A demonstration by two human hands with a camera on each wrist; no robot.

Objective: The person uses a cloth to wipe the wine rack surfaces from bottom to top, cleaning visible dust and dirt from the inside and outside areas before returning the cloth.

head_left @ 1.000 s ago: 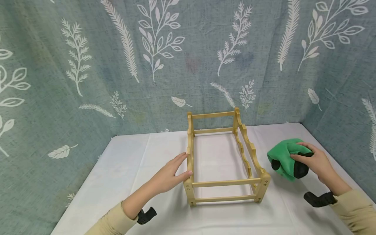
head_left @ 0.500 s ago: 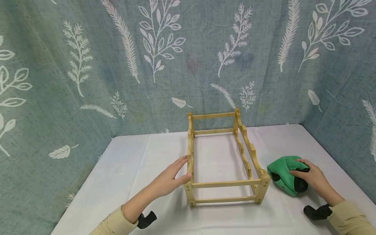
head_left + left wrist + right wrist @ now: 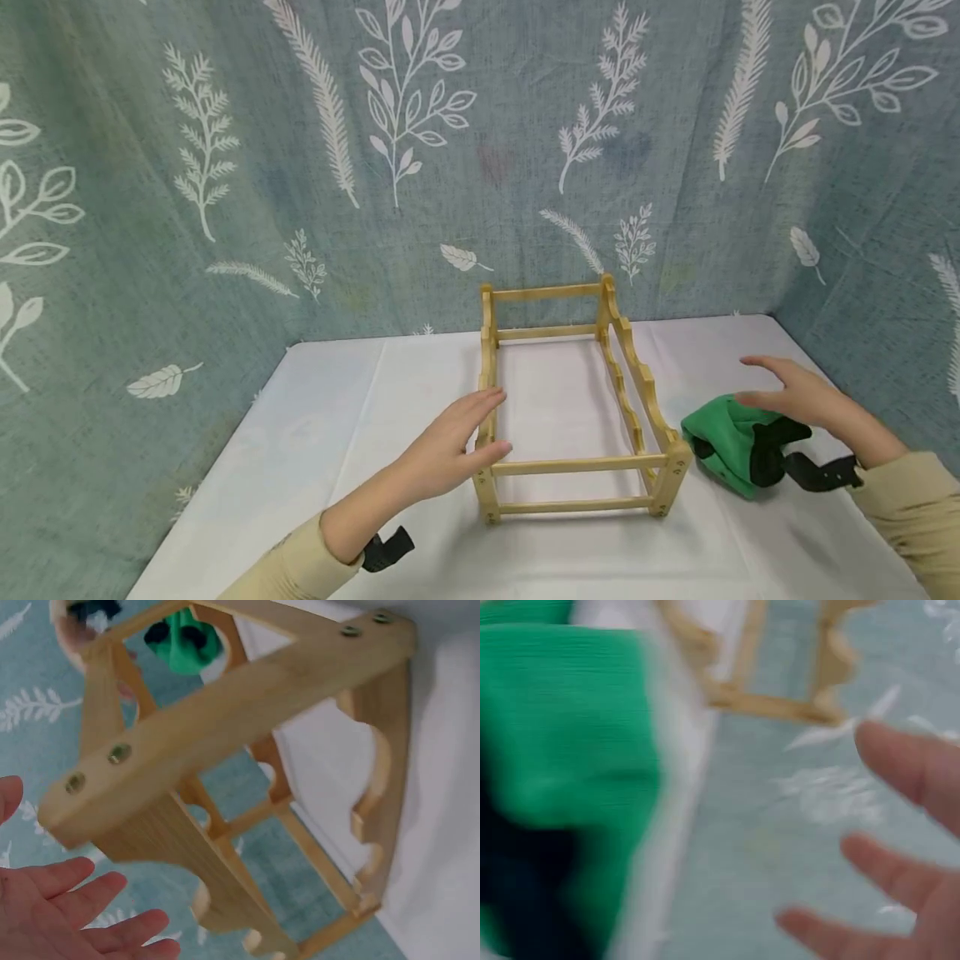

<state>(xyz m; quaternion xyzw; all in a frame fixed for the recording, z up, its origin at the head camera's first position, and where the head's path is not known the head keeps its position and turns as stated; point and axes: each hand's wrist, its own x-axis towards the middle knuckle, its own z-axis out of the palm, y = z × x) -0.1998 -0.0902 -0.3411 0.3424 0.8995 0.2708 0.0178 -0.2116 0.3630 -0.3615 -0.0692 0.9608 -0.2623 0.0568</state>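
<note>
A wooden rack (image 3: 577, 465) with scalloped side rails stands upright on the white table. My left hand (image 3: 442, 446) is at its left rail, fingers straight and spread; in the left wrist view a gap shows between that hand (image 3: 67, 915) and the rack (image 3: 225, 716). Right of the rack lies a bunched green cloth item (image 3: 723, 437) with black patches, its exact kind unclear. My right hand (image 3: 806, 396) hovers over its far right part, fingers apart and holding nothing. The right wrist view shows the green fabric (image 3: 570, 727) blurred, beside the spread fingers (image 3: 885, 870).
The white tablecloth (image 3: 337, 467) runs back to a blue-green curtain (image 3: 495, 167) with white leaf prints, which also encloses both sides. A black wrist mount (image 3: 387, 550) hangs under my left wrist, another (image 3: 821, 473) under my right.
My right hand lowered the green cloth item onto the table, let go of it and rose away. My left hand has moved slightly right and off the rack's rail.
</note>
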